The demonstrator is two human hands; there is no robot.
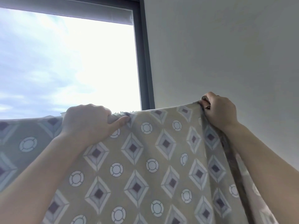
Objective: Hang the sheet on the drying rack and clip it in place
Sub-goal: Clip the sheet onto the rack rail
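Observation:
A beige sheet (155,152) printed with grey diamonds and white rings fills the lower half of the head view, stretched up in front of me. My left hand (87,122) grips its top edge near the middle, thumb pressing the fabric. My right hand (220,110) is closed on the sheet's upper right corner, where the cloth bunches and a darker folded edge hangs down. Both arms are raised. The drying rack and any clips are hidden behind the sheet or out of view.
A large window (68,62) with a dark frame (144,62) and bright cloudy sky is behind the sheet on the left. A plain white wall (226,46) fills the right.

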